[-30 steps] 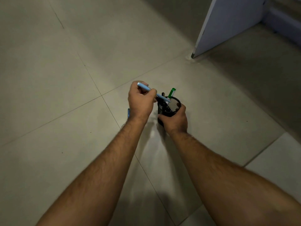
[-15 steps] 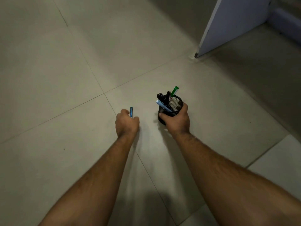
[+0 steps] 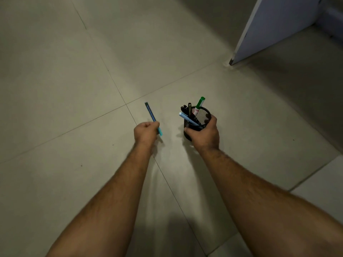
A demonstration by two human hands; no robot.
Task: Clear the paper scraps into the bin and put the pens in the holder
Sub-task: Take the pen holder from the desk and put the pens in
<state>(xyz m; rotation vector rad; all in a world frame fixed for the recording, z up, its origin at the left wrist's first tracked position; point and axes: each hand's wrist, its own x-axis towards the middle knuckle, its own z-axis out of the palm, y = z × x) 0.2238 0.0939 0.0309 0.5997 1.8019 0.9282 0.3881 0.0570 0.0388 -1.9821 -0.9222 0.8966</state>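
Observation:
A black mesh pen holder (image 3: 204, 115) stands on the tiled floor, and my right hand (image 3: 204, 134) is wrapped around its near side. Inside it lean a light blue pen (image 3: 187, 118), a green-capped marker (image 3: 199, 104) and a few black pens (image 3: 186, 109). My left hand (image 3: 146, 133) is closed on the lower end of a dark blue pen (image 3: 150, 113), which points up and away from me, to the left of the holder. No paper scraps or bin are in view.
The floor is pale large tiles with dark grout lines (image 3: 115, 86). A white board or furniture panel (image 3: 274, 28) stands at the top right, its bottom corner touching the floor.
The light blue pen went from my left hand into the holder. My left hand then dropped to the floor, closed on the dark blue pen and has lifted it.

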